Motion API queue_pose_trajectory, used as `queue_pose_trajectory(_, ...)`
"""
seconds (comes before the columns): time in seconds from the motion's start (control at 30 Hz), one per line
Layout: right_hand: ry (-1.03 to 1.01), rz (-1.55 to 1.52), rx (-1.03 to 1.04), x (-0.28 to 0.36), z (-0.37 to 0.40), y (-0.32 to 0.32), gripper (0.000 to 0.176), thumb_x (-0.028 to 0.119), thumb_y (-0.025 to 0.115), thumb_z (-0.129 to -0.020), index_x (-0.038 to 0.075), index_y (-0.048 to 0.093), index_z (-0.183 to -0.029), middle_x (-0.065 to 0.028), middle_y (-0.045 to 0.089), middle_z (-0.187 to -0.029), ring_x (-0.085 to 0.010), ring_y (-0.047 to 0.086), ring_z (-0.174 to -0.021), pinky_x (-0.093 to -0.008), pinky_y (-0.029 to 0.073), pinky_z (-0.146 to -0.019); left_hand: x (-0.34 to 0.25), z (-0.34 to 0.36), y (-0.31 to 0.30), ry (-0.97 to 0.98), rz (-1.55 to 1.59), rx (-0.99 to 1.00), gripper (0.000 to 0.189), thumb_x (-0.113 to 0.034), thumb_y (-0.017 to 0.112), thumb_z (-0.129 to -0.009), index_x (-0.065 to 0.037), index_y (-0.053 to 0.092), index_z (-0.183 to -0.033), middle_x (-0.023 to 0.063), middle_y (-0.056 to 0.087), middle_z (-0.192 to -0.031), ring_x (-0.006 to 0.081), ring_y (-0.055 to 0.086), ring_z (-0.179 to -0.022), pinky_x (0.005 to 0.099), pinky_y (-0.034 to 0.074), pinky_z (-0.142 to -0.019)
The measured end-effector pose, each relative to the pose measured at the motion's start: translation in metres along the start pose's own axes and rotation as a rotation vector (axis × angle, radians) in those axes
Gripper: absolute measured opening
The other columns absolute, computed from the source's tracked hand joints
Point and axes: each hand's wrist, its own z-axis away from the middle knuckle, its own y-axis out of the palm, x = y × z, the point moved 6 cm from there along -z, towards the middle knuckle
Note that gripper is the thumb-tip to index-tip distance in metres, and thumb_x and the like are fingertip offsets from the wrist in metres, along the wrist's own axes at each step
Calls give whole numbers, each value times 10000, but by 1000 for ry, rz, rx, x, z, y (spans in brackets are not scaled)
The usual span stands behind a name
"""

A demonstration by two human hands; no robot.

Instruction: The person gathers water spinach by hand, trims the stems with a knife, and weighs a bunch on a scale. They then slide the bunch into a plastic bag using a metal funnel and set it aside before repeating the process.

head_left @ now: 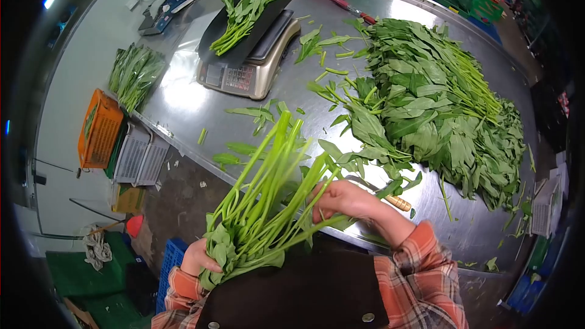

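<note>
A bunch of water spinach (256,189) is held in front of my apron, its pale cut stems pointing up and away. My left hand (198,258) is closed around its leafy lower end. On the bunch's right side, my right hand (343,200) has its fingers curled on some of the stems; the fingertips are partly hidden. Just beyond that hand, a knife with a wooden handle (399,203) lies on the metal table, its blade partly covered by leaves. A large heap of water spinach (436,103) covers the table's right side.
A digital scale (234,79) carries a black tray (210,36) with a small bunch of greens (250,15). A red-handled tool (341,1) lies at the far edge. Bagged greens (135,76), an orange crate (97,131) and a white crate (141,155) stand left. Loose stems scatter the metal table (183,88).
</note>
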Motion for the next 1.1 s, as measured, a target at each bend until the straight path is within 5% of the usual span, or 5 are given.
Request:
queue_pose_trajectory(0.27,-469,-387,-665,-15,13,-20,69,61,545,-897,-2,530,-874,-66,634,-737,-124,603,-687,-227,469,-636,12,-20,-2,-79,99,241,901,60,718,-505,34,365,-1334,140,519,-1257,264,480,-1182,364,328,-1022)
queue_pose_trajectory(0.63,-134,626,-1521,-42,16,-68,175,67,603,-799,-21,553,-942,-104,575,-650,-187,556,-566,-309,455,-544,-72,-81,-43,-431,-342,536,752,51,735,-599,40,421,-1283,103,559,-1185,194,518,-1095,330,386,-942)
queue_pose_trajectory(0.73,367,1081,-1407,0,35,-67,424,156,690,-761,-52,523,-1090,-244,581,-1037,-340,578,-949,-420,478,-769,-101,-98,-91,-480,-542,711,696,51,718,-621,48,441,-1259,101,568,-1169,180,518,-1080,319,384,-940)
queue_pose_trajectory(0.8,8,1414,-1524,68,9,-22,455,130,697,-749,-35,519,-1134,-242,535,-1147,-346,537,-1047,-411,454,-850,-126,-111,-105,-585,-627,879,563,-6,716,-690,53,491,-1203,90,597,-1106,157,534,-1015,305,417,-890)
queue_pose_trajectory(1.1,162,218,-121,-19,-225,105,594,448,419,-938,-28,434,-1293,-163,540,-1215,-260,514,-1115,-341,376,-981,-179,-156,-150,-877,-1100,1408,437,-80,702,-768,48,533,-1150,77,619,-1065,127,539,-964,279,454,-828)
